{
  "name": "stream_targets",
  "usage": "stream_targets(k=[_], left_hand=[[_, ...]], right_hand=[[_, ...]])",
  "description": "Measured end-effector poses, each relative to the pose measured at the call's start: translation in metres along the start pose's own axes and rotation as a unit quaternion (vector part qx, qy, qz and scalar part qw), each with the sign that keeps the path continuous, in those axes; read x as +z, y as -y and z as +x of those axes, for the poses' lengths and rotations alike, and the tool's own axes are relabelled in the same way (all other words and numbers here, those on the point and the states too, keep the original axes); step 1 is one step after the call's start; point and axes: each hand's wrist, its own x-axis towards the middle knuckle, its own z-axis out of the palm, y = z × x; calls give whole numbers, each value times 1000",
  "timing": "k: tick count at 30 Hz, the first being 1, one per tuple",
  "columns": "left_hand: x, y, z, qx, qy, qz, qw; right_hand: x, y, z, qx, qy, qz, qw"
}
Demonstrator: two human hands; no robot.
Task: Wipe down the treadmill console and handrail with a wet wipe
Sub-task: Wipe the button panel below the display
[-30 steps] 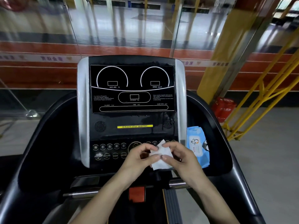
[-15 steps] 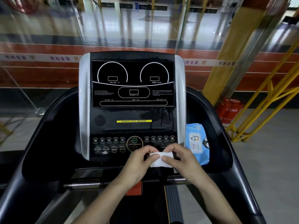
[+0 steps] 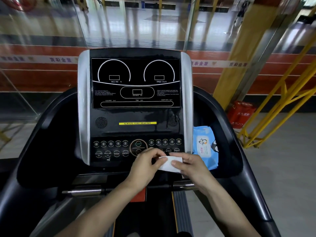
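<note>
Folded wet wipe (image 3: pixel 168 164) between both hands

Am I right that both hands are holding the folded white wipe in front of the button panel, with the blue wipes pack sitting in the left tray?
Nearly: the blue wipes pack sits in the right tray, as the head view shows. Both hands, left and right, do hold the folded white wipe before the button panel.

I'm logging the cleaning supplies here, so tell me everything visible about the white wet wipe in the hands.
The wet wipe is a small white sheet, folded into a compact oblong pad that looks soft and slightly textured. It is held flat and roughly level in front of the console's lower button row, above the metal handrail bar. The left hand pinches its left end and the right hand its right end. It touches nothing else.
</note>
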Motion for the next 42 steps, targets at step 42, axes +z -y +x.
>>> stream_targets(k=[42], left_hand=[[-11, 48, 20, 85, -29, 488, 868]], right_hand=[[7, -102, 38, -210, -190, -655, 701]])
